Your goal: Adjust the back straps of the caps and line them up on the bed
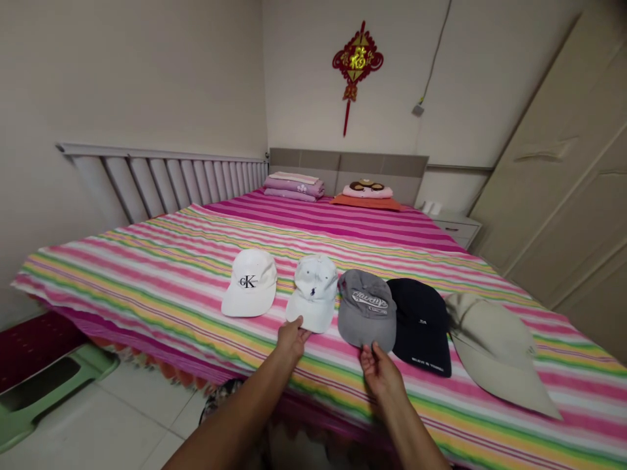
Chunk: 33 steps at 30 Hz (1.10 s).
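White cotton caps come first on the striped bedspread (122, 281): the CK cap (249, 282), then the white polo cap (313, 294), with my left fingers (300, 333) resting unclenched against its brim. My right fingers (372, 354) reach the grey cap's (366, 307) brim, though I can't quite tell whether they're pinching it. The navy cap (421, 320) and beige cap (494, 352) lie farther right. Each looks light and soft, easiest taken by its stiffer brim.

left forearm (230, 418) cut off below, navy cap's lettering (424, 360) (tiny) unreadable
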Each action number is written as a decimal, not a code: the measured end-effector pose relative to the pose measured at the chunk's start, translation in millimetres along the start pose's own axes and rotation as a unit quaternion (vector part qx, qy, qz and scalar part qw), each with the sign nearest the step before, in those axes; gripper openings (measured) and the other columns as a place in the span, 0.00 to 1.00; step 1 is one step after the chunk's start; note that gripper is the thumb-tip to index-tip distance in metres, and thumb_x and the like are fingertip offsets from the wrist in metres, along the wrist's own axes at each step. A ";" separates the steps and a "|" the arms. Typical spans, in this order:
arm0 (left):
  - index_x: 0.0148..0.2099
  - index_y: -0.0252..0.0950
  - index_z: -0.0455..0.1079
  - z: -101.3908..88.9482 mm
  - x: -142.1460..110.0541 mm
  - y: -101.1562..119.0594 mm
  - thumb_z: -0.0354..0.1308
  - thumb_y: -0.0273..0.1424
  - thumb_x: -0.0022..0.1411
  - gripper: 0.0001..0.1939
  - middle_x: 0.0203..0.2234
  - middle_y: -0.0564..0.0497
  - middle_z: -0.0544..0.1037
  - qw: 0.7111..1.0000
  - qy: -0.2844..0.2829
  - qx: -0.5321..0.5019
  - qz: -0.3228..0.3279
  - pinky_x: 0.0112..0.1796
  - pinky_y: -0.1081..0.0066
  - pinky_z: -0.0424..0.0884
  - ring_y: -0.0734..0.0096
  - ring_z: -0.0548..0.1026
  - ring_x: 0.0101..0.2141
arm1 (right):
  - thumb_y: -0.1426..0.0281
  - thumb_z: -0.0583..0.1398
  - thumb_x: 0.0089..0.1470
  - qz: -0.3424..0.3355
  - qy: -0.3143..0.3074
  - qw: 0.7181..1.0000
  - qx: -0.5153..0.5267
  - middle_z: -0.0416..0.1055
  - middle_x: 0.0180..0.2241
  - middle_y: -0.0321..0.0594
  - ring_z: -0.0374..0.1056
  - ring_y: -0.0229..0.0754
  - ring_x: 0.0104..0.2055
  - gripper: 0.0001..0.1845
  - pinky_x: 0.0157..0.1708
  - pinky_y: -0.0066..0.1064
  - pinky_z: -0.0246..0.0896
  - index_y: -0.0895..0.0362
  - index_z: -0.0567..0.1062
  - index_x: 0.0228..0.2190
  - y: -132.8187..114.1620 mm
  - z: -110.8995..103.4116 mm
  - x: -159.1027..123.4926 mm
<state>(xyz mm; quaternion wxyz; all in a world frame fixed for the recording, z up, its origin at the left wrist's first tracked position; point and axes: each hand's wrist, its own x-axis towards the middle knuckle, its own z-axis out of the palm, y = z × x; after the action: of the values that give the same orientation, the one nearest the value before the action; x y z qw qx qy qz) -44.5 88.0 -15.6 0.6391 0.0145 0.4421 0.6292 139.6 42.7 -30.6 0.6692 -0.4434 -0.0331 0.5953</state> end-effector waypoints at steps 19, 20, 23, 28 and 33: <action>0.28 0.34 0.62 -40.5 -13.8 53.3 0.53 0.22 0.56 0.06 0.15 0.58 0.67 0.991 0.094 0.025 0.091 0.22 0.86 0.66 0.85 0.67 0.16 | 0.78 0.58 0.48 0.052 -0.003 0.998 -0.043 0.74 0.20 0.39 0.71 0.37 0.22 0.04 0.24 0.26 0.70 0.60 0.66 0.25 3.8 -13.7 -29.1; 0.27 0.35 0.61 -43.5 -11.9 62.1 0.52 0.23 0.57 0.07 0.14 0.59 0.65 0.988 0.117 0.012 0.100 0.22 0.86 0.66 0.85 0.66 0.16 | 0.78 0.58 0.48 0.051 -0.004 0.998 -0.046 0.74 0.21 0.40 0.71 0.37 0.22 0.04 0.24 0.27 0.70 0.60 0.67 0.26 4.2 -15.9 -31.9; 0.29 0.36 0.61 -45.7 -4.9 84.3 0.50 0.24 0.59 0.06 0.15 0.58 0.65 0.983 0.146 -0.014 0.113 0.25 0.84 0.68 0.84 0.67 0.18 | 0.78 0.58 0.47 0.048 -0.005 0.997 -0.055 0.75 0.22 0.39 0.71 0.37 0.22 0.04 0.23 0.26 0.69 0.60 0.67 0.26 5.5 -19.9 -34.6; 0.38 0.38 0.64 -38.3 2.1 99.0 0.46 0.17 0.57 0.12 0.23 0.55 0.72 0.982 0.126 -0.029 0.140 0.33 0.78 0.71 0.80 0.72 0.25 | 0.76 0.59 0.46 0.050 -0.007 0.997 -0.064 0.75 0.22 0.38 0.71 0.36 0.21 0.03 0.20 0.26 0.67 0.60 0.67 0.27 6.5 -21.5 -30.2; 0.38 0.37 0.64 -39.0 7.3 81.9 0.49 0.17 0.56 0.12 0.25 0.54 0.73 0.983 0.096 -0.024 0.156 0.36 0.71 0.72 0.77 0.73 0.28 | 0.77 0.58 0.47 0.044 -0.011 0.997 -0.066 0.75 0.22 0.39 0.70 0.36 0.20 0.03 0.19 0.25 0.66 0.60 0.67 0.28 7.2 -22.9 -30.1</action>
<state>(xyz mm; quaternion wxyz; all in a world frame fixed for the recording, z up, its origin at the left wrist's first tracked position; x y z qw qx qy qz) -133.5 90.0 3.7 0.4875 0.0077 0.4790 0.7300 138.5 4.3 -34.4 0.6113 -0.4813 -0.0599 0.6254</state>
